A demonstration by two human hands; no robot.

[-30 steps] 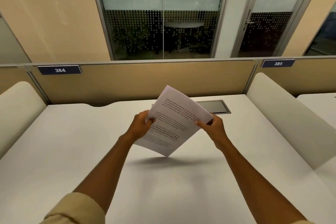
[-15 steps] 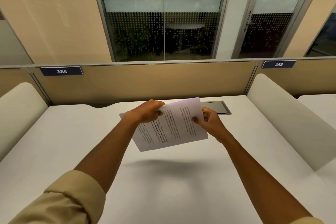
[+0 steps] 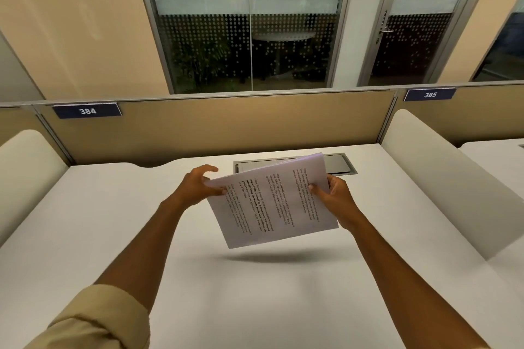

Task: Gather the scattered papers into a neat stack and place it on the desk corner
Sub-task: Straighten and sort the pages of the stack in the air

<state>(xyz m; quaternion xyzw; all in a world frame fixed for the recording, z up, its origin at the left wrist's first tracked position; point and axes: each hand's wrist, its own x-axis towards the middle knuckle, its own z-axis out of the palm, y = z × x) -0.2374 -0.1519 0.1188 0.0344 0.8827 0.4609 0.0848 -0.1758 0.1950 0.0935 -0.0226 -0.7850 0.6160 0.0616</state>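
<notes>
Papers [image 3: 276,201] are bunched in one stack, held in the air above the white worktop [image 3: 113,235]. The right hand [image 3: 333,201] pinches one side and the left hand [image 3: 198,187] pinches the other corner. I think the squaring-up step is going on; next the stack needs setting down flat at a corner.

Tan partition [image 3: 221,127] with number plates 384 [image 3: 87,111] and 385 [image 3: 430,94], cable hatch [image 3: 338,164], glass wall [image 3: 249,20] — door [image 3: 411,22] beside it

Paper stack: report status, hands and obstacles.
Both hands grip paper stack: left hand at left edge, right hand at right. Stack tilted, above the desk. Nothing in the way.
</notes>
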